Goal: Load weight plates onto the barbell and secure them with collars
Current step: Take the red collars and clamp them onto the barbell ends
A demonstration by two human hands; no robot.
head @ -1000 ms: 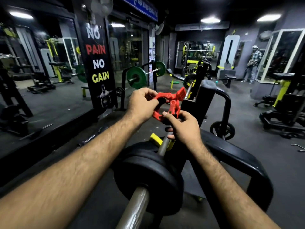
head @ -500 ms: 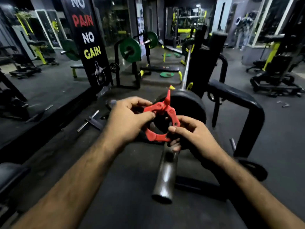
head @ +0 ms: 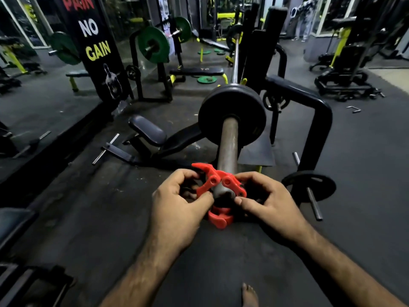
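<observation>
Since half a second ago, you have brought the red collar [head: 218, 197] down from in front of the black weight plate [head: 232, 115] to the near tip of the barbell sleeve [head: 228, 145], and its ring now sits around that tip. Your left hand [head: 179, 209] pinches the collar's left side, thumb pressed on the front edge and fingers curled behind near the raised lever. Your right hand [head: 269, 203] is half closed on the collar's right side, thumb on the front and fingers wrapped behind. Both hands hold only the collar.

Taking the sleeve as your landmark: the plate sits far up it, well apart from the collar, with bare steel between them. 1 smaller plate [head: 308, 185] hangs on a peg just right of the sleeve's tip.

The risk, as I judge it, is the collar tilting and binding on the sleeve's lip if you push 1 side harder than the other. Locking it where it is would leave the plate free to slide outward. Your bare foot [head: 250, 295] stands below the sleeve end, so a dropped collar would land near it.
</observation>
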